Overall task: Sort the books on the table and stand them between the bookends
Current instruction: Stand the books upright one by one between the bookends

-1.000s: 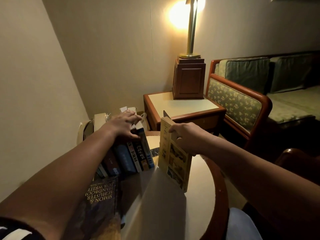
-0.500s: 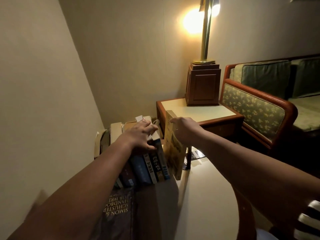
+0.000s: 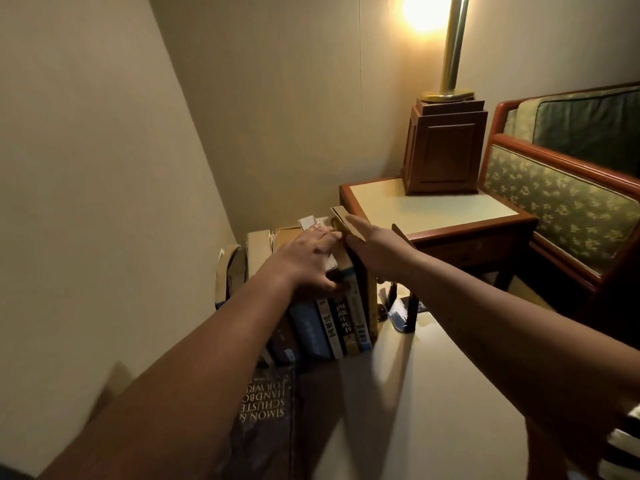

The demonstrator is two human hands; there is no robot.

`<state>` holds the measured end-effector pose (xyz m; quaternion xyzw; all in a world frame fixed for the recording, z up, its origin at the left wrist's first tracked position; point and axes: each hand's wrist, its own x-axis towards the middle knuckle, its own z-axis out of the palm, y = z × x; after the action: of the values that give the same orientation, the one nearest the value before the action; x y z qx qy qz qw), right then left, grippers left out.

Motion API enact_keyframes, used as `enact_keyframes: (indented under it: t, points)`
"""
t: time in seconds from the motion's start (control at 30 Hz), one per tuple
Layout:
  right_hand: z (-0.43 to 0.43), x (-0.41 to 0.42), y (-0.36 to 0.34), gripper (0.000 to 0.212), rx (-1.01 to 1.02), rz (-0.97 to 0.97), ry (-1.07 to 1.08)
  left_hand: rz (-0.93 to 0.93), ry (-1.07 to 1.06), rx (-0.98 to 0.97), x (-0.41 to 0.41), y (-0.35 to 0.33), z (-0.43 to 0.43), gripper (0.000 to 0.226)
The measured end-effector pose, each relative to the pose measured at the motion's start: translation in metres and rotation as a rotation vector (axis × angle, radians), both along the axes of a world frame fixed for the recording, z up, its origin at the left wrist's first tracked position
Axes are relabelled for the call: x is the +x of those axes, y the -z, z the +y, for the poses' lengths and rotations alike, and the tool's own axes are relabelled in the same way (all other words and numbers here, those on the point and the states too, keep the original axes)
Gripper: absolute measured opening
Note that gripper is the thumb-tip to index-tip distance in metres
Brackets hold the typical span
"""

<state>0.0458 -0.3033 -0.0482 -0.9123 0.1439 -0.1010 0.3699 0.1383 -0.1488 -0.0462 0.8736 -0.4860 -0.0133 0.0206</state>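
A row of standing books stands at the table's back left, spines toward me. My left hand grips their tops, fingers over the upper edges and thumb on the spines. A thin yellow book stands upright at the right end of the row, touching it. My right hand presses along its top and right cover; the thumb is hidden. A black bookend stands a little to the right, apart from the row. A pale bookend shows at the row's left end.
A big dark book, "Simon & Schuster Handbook for Writers", lies flat in front of the row. The cream table stretches to the right. Beyond stand a side table with a lamp base and a green sofa. A wall is close on the left.
My right hand has carried the yellow book left from mid-table and stood it against the right end of the row. My left hand has stayed on the books' tops.
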Motion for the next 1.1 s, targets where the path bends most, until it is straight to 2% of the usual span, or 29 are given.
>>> enact_keyframes:
  t: [0.07, 0.2, 0.27, 0.37, 0.5, 0.57, 0.7, 0.8, 0.9, 1.03, 1.1]
  points:
    - [0.004, -0.005, 0.007, 0.058, 0.104, 0.004, -0.006, 0.032, 0.004, -0.044, -0.002, 0.001, 0.001, 0.106]
    - [0.008, -0.017, 0.021, 0.05, 0.455, -0.023, -0.105, 0.047, -0.007, -0.072, -0.004, 0.001, 0.003, 0.114]
    - [0.008, -0.023, 0.031, 0.054, 0.578, -0.052, -0.095, 0.043, -0.005, -0.057, -0.004, 0.0, 0.003, 0.115]
    - [0.002, -0.025, 0.055, 0.073, 0.659, -0.023, -0.036, 0.027, 0.008, -0.021, 0.001, 0.001, 0.002, 0.111]
    - [0.002, -0.03, 0.085, 0.064, 0.767, 0.057, 0.027, 0.05, 0.018, -0.046, 0.007, 0.003, 0.002, 0.11]
    - [0.007, -0.033, 0.099, 0.055, 0.793, 0.075, 0.018, 0.056, 0.027, -0.064, 0.007, 0.004, 0.002, 0.11]
    - [0.013, -0.034, 0.118, 0.053, 0.863, 0.041, 0.002, 0.072, 0.025, -0.082, 0.006, 0.002, 0.003, 0.107]
    - [0.015, -0.037, 0.123, 0.049, 0.841, -0.01, -0.043, 0.073, 0.014, -0.076, 0.002, 0.001, 0.003, 0.105]
    - [0.013, -0.04, 0.128, 0.069, 0.753, 0.009, -0.093, 0.084, 0.005, -0.098, -0.001, 0.0, 0.005, 0.099]
    - [0.014, -0.046, 0.131, 0.041, 0.753, 0.026, -0.084, 0.055, 0.015, -0.104, -0.001, 0.001, 0.004, 0.086]
    - [0.017, -0.049, 0.13, 0.037, 0.762, 0.011, -0.101, 0.016, 0.037, -0.068, -0.002, 0.0, 0.002, 0.089]
